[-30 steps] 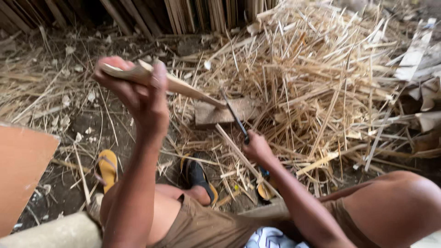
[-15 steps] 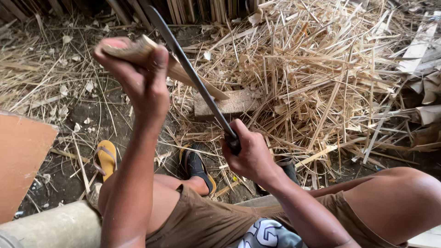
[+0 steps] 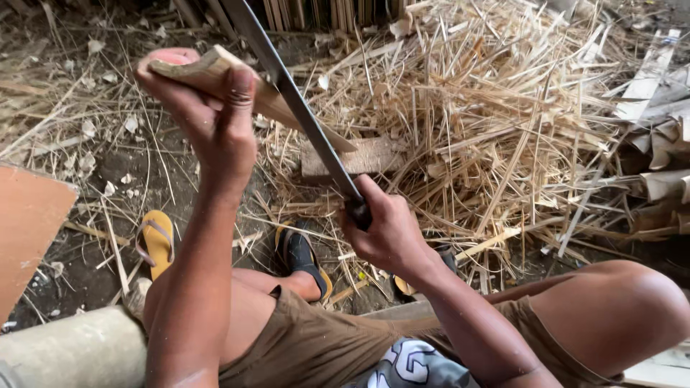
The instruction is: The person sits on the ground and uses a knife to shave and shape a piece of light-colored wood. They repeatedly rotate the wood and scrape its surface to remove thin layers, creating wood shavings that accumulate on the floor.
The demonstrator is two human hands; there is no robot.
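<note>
My left hand (image 3: 212, 118) is raised and grips the upper end of a flat wooden slat (image 3: 215, 68) that slopes down and to the right toward a wooden chopping block (image 3: 374, 156) on the ground. My right hand (image 3: 384, 230) is closed around the dark handle of a long machete (image 3: 291, 90). Its blade points up and to the left, crossing just over the slat next to my left thumb. Both of my knees and brown shorts fill the lower part of the view.
A big heap of pale bamboo splinters and strips (image 3: 503, 122) covers the ground to the right. A yellow sandal (image 3: 157, 241) lies on the dirt at left, another is on my foot (image 3: 302, 259). An orange board (image 3: 25, 230) and a grey log (image 3: 72, 352) sit at lower left.
My right hand has lifted the machete from low near the ground up to the slat. The blade now rises steeply across the slat. My left hand kept the slat raised.
</note>
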